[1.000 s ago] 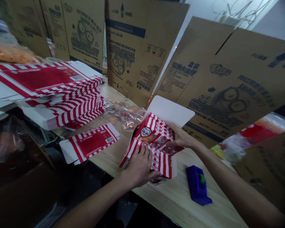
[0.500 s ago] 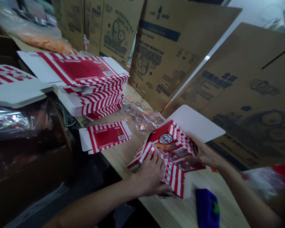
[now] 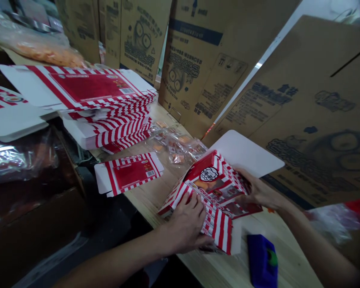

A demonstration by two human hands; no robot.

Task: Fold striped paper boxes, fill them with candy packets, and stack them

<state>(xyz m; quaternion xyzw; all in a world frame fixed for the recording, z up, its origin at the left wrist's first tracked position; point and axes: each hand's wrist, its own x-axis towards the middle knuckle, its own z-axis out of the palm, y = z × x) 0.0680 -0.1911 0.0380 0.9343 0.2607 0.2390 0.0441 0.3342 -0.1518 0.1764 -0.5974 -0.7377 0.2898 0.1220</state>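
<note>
A red-and-white striped carton [image 3: 211, 192] with a cartoon face printed on it lies on the wooden table [image 3: 156, 196], its white lid flap [image 3: 246, 152] open toward the back. My left hand [image 3: 187, 224] grips its near side, fingers pressed on the stripes and thumb under the front edge. My right hand [image 3: 258, 192] holds the far right side, fingers curled at the carton's open mouth, where red packets show inside.
A stack of flat striped cartons [image 3: 102, 108] sits at the left, one flat carton [image 3: 129, 173] lying apart. Clear bags of small packets [image 3: 177, 146] lie behind the carton. A blue tape dispenser [image 3: 262, 264] rests at the front right. Brown cardboard boxes [image 3: 288, 108] wall the back.
The view has swung left and nearer, so everything sits further right and lower in frame. Both hands keep their hold on the carton with little shift.
</note>
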